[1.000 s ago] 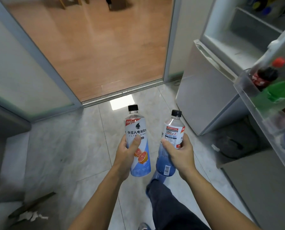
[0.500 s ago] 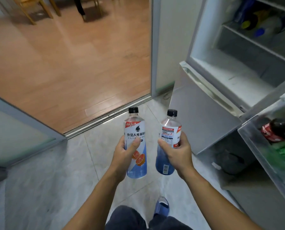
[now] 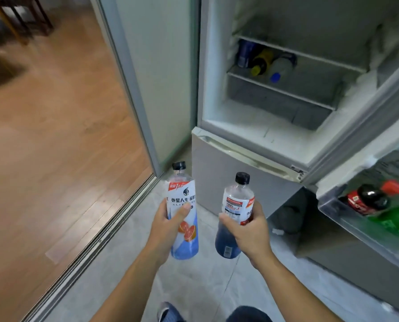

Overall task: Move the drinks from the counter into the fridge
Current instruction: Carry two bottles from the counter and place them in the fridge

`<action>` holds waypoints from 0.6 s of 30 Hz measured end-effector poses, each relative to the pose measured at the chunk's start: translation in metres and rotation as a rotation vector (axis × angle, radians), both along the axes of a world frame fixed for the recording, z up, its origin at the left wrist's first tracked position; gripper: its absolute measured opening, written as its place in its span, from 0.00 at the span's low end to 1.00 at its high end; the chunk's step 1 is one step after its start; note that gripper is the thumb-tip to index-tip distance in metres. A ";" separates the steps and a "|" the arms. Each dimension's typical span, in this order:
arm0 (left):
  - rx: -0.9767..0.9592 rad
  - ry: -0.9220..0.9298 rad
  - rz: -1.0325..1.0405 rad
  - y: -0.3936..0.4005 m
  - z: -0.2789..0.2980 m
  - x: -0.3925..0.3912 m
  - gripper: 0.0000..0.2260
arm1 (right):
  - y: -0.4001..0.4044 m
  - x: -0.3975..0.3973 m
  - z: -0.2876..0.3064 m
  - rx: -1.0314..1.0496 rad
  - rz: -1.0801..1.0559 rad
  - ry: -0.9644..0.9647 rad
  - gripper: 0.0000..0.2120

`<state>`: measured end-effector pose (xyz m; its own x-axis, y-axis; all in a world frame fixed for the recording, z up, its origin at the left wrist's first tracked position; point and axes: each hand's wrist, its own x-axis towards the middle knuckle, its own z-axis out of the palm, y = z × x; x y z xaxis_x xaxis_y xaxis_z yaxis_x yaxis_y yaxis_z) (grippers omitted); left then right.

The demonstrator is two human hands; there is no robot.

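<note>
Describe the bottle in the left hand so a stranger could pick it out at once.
Start at the open fridge; two hands hold bottles upright in front of its closed lower door. The left hand grips the grapefruit bottle. Unlike the dark-blue bottle beside it, it has a pale blue base and orange fruit slices on its label.

a home, at the kitchen's edge. a small white fridge [image 3: 219,73] stands open on a grey tile floor [image 3: 124,259], with a few drinks on its wire shelf [image 3: 279,89] and soda bottles [image 3: 368,202] in the door. a sliding glass door [image 3: 152,73] on a metal track [image 3: 94,242] opens onto a wood-floored room with chair legs [image 3: 13,19].
</note>
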<state>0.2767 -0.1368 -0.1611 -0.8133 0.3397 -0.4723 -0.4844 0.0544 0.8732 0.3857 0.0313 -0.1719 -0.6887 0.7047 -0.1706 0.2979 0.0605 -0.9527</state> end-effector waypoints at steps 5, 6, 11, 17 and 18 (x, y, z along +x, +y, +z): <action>0.039 0.032 -0.144 0.032 0.003 -0.058 0.13 | 0.011 -0.021 0.002 0.047 -0.168 0.011 0.29; 0.042 0.052 -0.167 0.041 0.003 -0.068 0.14 | 0.016 -0.025 0.002 0.065 -0.193 0.013 0.31; 0.039 0.181 -0.279 0.093 0.014 -0.111 0.27 | 0.058 -0.048 0.001 0.101 -0.316 0.034 0.30; 0.030 0.351 -0.390 0.159 0.036 -0.159 0.27 | 0.125 -0.113 0.019 0.142 -0.441 0.123 0.27; 0.025 0.369 -0.390 0.170 0.039 -0.166 0.26 | 0.135 -0.125 0.024 0.148 -0.441 0.119 0.27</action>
